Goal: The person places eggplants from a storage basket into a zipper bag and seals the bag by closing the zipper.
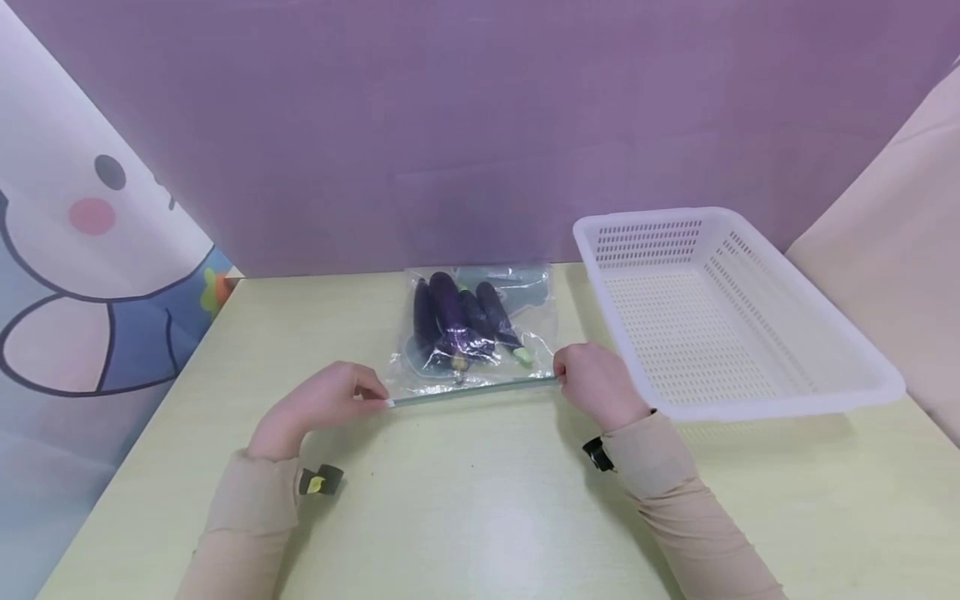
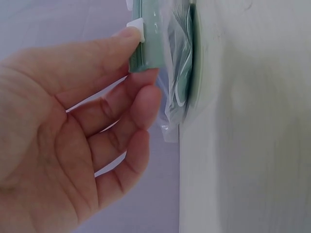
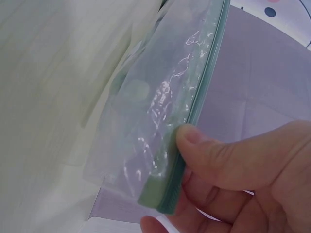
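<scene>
A clear zipper bag [image 1: 540, 325] with several dark purple eggplants [image 1: 448, 307] in it lies towards the back of the table. Its green zip strip [image 1: 480, 389] runs along the edge nearest me. My left hand [image 1: 322, 404] pinches the strip's left end, thumb on the white slider [image 2: 136, 30]; its other fingers are loosely bent. At the strip's right end, my right hand [image 1: 600, 383] grips the green edge between thumb and bent fingers, as the right wrist view shows close up. The strip looks nearly straight between both hands. Behind the plastic, parts of the eggplants are blurred by glare.
A white slotted plastic basket [image 1: 780, 408] stands on the right of the pale table [image 1: 465, 517], close to my right hand. Behind the table hangs a purple cloth [image 1: 480, 133]. A cartoon-printed cloth [image 1: 82, 333] borders the left side.
</scene>
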Demonstrator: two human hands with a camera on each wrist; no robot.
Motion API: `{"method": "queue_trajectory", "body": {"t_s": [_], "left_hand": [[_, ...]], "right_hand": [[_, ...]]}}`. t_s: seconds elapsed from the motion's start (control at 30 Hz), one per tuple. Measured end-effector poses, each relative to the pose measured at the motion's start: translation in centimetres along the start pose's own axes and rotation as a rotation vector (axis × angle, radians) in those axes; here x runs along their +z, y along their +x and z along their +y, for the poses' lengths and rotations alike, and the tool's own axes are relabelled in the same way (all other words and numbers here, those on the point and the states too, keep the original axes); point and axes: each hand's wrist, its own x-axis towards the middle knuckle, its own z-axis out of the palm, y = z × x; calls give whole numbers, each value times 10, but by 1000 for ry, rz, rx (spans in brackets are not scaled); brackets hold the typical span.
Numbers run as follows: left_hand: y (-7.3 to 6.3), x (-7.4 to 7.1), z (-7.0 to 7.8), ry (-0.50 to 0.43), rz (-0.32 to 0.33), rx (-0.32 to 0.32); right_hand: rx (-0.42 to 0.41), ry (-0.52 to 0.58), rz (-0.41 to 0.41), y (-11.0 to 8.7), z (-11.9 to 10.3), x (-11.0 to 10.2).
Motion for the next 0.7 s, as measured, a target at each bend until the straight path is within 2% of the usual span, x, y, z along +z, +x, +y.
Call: {"method": "queue_trajectory", "body": {"t_s": [0.43, 0.7], "left_hand": [[0, -2, -5, -22, -49, 4], [5, 5, -4, -1, -92, 19]], "right_hand": [[-4, -10, 6, 1, 1, 2], [0, -23, -75, 0, 3, 1]]}}
